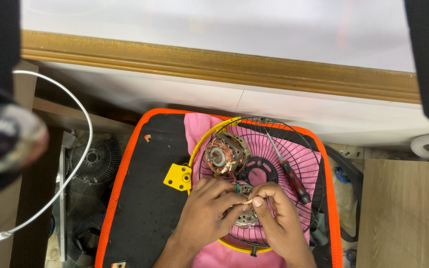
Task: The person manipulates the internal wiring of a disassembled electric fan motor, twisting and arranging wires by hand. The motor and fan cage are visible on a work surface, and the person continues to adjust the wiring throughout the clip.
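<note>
While I look down over the orange-edged black mat (150, 198), I see a pink cloth (199, 129) under a round black wire fan guard (294, 144). On it lie a copper-wound motor (220, 155) and a red-handled screwdriver (294, 179). My left hand (205, 211) and right hand (276, 218) pinch shut on a small silver metal housing (247, 217).

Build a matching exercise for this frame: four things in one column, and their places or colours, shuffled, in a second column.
Things:
1. screwdriver
2. fan motor
3. yellow bracket
4. metal motor cover

Places:
A. between the left hand and right hand
B. on the black mat, left of the fan guard
C. copper windings showing, upper left in the guard
D. red-and-black handle, lying on the guard's right side

Pairs: 1-D, 2-C, 3-B, 4-A
</note>
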